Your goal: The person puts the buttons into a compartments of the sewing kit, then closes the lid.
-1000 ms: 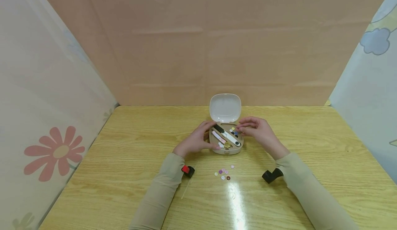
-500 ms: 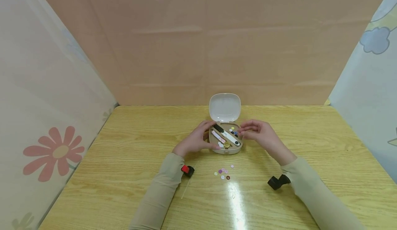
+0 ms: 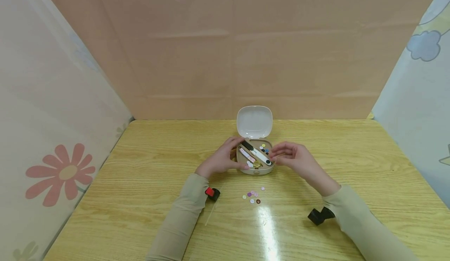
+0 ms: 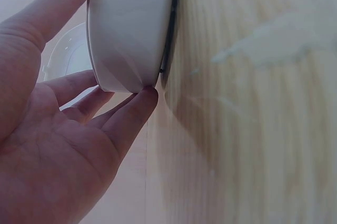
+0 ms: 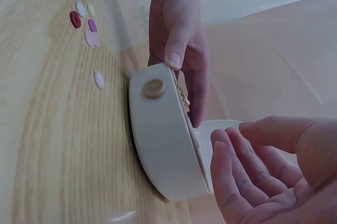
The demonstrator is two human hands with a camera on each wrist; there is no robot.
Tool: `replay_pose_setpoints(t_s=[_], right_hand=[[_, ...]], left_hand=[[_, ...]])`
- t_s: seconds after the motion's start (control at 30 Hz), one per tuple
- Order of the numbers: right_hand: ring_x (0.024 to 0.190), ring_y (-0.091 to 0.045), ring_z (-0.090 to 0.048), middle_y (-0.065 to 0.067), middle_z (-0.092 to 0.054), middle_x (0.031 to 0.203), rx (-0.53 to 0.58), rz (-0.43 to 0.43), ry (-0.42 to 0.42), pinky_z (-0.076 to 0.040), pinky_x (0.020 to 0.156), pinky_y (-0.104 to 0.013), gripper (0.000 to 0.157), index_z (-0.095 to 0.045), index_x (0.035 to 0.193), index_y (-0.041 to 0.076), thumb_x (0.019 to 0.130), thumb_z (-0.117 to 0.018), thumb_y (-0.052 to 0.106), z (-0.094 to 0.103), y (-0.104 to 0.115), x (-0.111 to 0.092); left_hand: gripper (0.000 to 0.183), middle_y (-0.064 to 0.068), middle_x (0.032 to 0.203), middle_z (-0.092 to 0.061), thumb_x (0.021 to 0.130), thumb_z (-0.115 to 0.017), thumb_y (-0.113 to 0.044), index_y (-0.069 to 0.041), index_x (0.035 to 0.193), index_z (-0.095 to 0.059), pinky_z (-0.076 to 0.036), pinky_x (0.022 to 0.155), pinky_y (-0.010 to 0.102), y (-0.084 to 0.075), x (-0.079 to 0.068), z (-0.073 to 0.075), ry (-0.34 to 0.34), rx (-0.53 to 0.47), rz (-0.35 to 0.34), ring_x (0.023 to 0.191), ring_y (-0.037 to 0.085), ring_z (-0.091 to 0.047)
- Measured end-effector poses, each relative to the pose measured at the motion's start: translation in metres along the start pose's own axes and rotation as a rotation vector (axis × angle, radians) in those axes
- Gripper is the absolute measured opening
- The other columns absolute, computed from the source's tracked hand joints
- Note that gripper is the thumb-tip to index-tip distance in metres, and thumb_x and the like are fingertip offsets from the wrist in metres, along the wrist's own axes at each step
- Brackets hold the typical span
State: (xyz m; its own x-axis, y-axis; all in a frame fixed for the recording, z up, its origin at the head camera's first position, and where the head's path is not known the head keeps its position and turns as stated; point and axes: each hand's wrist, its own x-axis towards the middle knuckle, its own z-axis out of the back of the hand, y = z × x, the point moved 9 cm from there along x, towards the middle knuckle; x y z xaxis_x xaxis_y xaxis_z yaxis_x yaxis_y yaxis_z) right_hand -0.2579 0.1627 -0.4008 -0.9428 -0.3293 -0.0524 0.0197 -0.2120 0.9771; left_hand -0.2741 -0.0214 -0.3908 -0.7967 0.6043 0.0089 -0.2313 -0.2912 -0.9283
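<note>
Grips the white sewing box (image 3: 256, 172), mid-frame, by its left side with the left hand (image 3: 222, 161), with fingers bent round it, apparently to steady it. Poises the right hand (image 3: 299, 161) at the box's right edge, with fingers curved and tips close together; cannot tell whether pinching anything. Loose buttons (image 3: 249, 194) below, on the wood-grain table (image 3: 140, 175), presumably spread for plain view. Behind, creased beige cloth (image 3: 225, 58); at left, flower-printed cloth (image 3: 42, 97).
</note>
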Motion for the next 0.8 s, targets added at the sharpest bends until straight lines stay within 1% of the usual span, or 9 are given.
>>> replay_pose_setpoints(t_s=[0.17, 0.3, 0.47, 0.6, 0.73, 0.8], right_hand=[[0.096, -0.027, -0.066, -0.021, -0.065, 0.108, 0.002, 0.002, 0.017, -0.054, 0.085, -0.034, 0.03, -0.058, 0.116, -0.008, 0.088, -0.066, 0.002, -0.005, -0.001, -0.005], [0.096, -0.031, -0.065, -0.022, -0.065, 0.107, 0.005, 0.008, 0.03, -0.055, 0.084, -0.034, 0.029, -0.058, 0.115, -0.008, 0.088, -0.066, 0.002, -0.009, -0.001, -0.009], [0.098, -0.033, -0.064, -0.023, -0.065, 0.107, 0.011, 0.011, 0.061, -0.054, 0.085, -0.036, 0.032, -0.058, 0.115, -0.009, 0.088, -0.068, 0.005, -0.015, -0.002, -0.013], [0.098, -0.035, -0.064, -0.024, -0.065, 0.106, 0.018, 0.022, 0.084, -0.054, 0.085, -0.036, 0.031, -0.057, 0.115, -0.01, 0.088, -0.067, 0.002, -0.02, -0.004, -0.015], [0.098, -0.039, -0.063, -0.023, -0.066, 0.105, 0.002, 0.035, 0.1, -0.055, 0.083, -0.033, 0.03, -0.058, 0.114, -0.01, 0.088, -0.066, 0.001, -0.024, -0.005, -0.017], [0.098, -0.04, -0.062, -0.022, -0.066, 0.104, -0.009, 0.04, 0.113, -0.055, 0.082, -0.03, 0.028, -0.058, 0.113, -0.009, 0.088, -0.066, 0.001, -0.026, -0.006, -0.017]], left_hand=[[0.089, 0.023, 0.144, -0.028, 0.077, -0.079, -0.001, 0.003, 0.148, -0.026, -0.035, 0.107, 0.047, -0.001, -0.001, 0.0, -0.001, 0.0, 0.001, 0.13, 0.037, -0.036], [0.088, 0.023, 0.143, -0.029, 0.077, -0.079, -0.001, 0.004, 0.147, -0.027, -0.035, 0.107, 0.047, -0.001, -0.001, -0.001, -0.004, 0.006, 0.0, 0.13, 0.036, -0.036], [0.089, 0.023, 0.143, -0.028, 0.077, -0.079, -0.001, 0.004, 0.147, -0.026, -0.035, 0.107, 0.047, -0.001, -0.001, -0.001, 0.002, 0.004, 0.0, 0.13, 0.036, -0.037], [0.089, 0.022, 0.144, -0.028, 0.077, -0.079, -0.001, 0.004, 0.148, -0.026, -0.035, 0.107, 0.047, 0.001, 0.0, -0.001, 0.0, 0.005, 0.004, 0.13, 0.036, -0.036], [0.092, 0.012, 0.143, -0.031, 0.075, -0.082, -0.009, -0.003, 0.149, -0.028, -0.038, 0.105, 0.038, 0.019, 0.007, 0.0, -0.021, 0.042, 0.002, 0.128, 0.026, -0.04], [0.092, 0.009, 0.143, -0.032, 0.075, -0.083, -0.012, -0.005, 0.149, -0.028, -0.04, 0.104, 0.036, 0.027, 0.01, 0.0, -0.028, 0.061, -0.005, 0.127, 0.023, -0.041]])
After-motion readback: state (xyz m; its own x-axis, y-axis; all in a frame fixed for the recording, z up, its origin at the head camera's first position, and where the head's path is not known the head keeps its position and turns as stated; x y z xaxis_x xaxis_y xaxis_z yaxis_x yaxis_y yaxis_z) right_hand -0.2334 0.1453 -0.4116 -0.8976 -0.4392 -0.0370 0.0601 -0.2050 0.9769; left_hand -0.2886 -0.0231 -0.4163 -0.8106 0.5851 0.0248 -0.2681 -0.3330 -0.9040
